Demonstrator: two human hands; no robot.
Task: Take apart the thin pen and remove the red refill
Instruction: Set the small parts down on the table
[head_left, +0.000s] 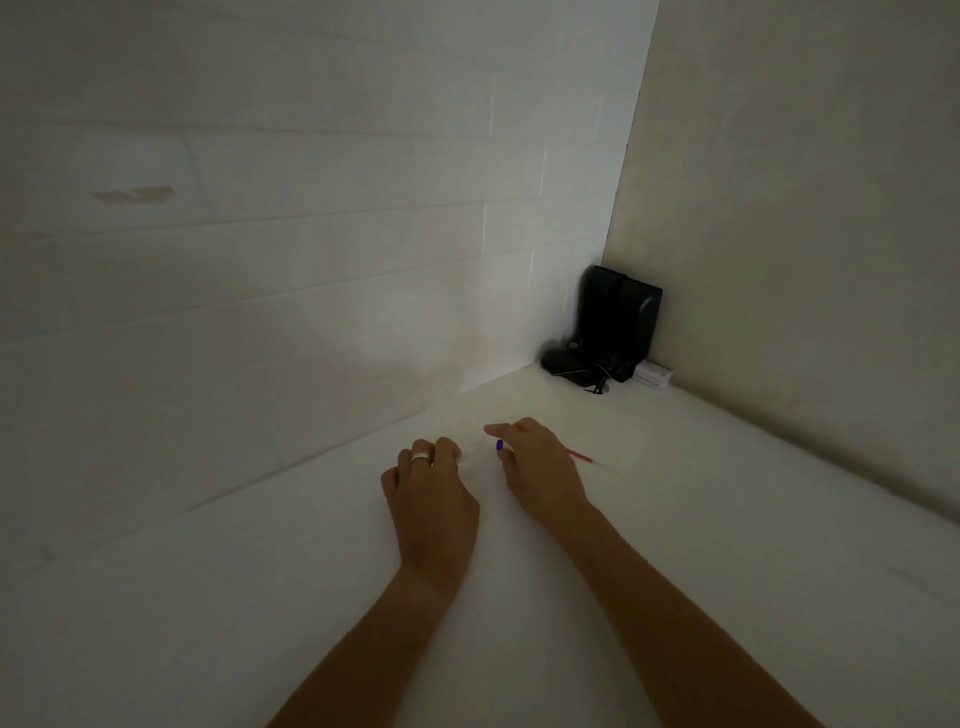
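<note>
My left hand (431, 488), with a ring on one finger, rests on the white table with its fingers curled, and the fingertips pinch one end of a pale, barely visible pen barrel (475, 453). My right hand (537, 467) is just to the right. Its thumb and forefinger close on a small blue end piece (499, 445) at the barrel's other end. The thin red refill (580, 457) sticks out past the right side of my right hand. It lies low over the table, pointing right, and its near end is hidden behind the hand.
The white table (519, 597) runs into a corner between a tiled wall on the left and a plain wall on the right. In that corner stand black speakers with cables (618, 325) and a small white box (653, 374).
</note>
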